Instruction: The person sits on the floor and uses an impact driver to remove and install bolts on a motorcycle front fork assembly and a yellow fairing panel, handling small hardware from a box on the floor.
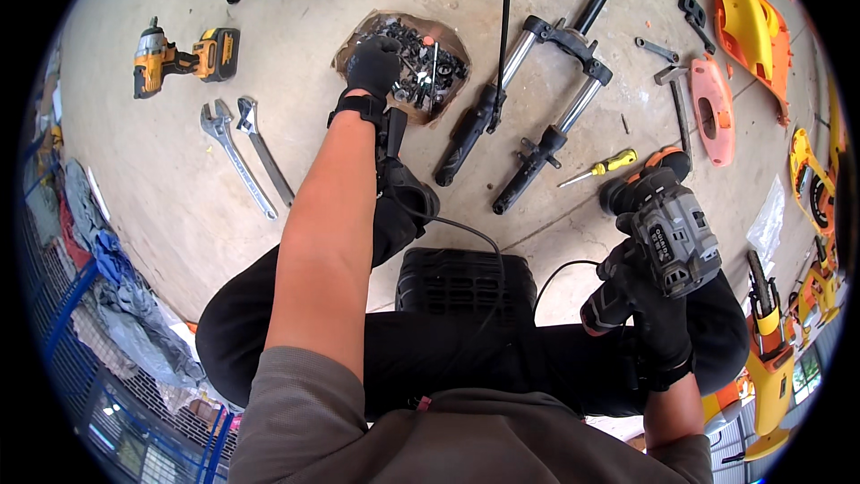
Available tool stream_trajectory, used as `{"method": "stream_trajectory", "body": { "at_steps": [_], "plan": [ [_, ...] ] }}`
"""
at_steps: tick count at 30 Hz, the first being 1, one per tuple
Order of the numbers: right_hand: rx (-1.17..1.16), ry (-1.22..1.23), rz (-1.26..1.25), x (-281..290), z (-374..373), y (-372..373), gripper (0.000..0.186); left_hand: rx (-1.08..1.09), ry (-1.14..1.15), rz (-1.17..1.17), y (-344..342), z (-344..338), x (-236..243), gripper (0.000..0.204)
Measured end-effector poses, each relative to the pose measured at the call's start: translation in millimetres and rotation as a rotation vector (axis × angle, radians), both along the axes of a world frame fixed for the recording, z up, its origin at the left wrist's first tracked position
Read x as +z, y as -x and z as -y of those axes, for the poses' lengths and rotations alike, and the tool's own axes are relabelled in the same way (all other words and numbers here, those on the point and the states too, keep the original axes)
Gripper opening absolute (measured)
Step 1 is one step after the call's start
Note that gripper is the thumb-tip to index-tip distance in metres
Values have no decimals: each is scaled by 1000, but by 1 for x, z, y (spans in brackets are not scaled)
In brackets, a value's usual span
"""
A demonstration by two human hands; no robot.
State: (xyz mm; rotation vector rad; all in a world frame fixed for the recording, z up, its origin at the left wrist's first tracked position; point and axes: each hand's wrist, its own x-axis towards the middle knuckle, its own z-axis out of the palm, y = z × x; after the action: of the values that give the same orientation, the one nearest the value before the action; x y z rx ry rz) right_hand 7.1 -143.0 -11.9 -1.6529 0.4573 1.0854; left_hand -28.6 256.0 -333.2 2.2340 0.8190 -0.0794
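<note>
At upper centre, the left hand [374,64] is over the carton [421,116] of loose metal parts; whether it grips anything, I cannot tell. Well apart, at right, the right hand [658,318] clasps the grey power tool [681,237]. Swinging that tool could snag the thin black cable [578,262]. Pale lettering marks the tool's casing; 1 silver wrench [239,162] also bears lettering.
</note>
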Motion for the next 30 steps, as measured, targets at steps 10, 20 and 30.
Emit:
{"method": "stream_trajectory", "body": {
  "at_steps": [10, 20, 30],
  "plan": [
    [49, -35, 14, -1, -7, -3, 51, -760, -421, -372, 29, -7, -77, 19],
    [29, -46, -8, -1, 1, -1, 51, -227, -194, -619, 5, 67, 15, 28],
    [45, -109, -6, -4, -1, -3, 53, -551, -180, -544, 41, 20, -76, 27]
  ]
}}
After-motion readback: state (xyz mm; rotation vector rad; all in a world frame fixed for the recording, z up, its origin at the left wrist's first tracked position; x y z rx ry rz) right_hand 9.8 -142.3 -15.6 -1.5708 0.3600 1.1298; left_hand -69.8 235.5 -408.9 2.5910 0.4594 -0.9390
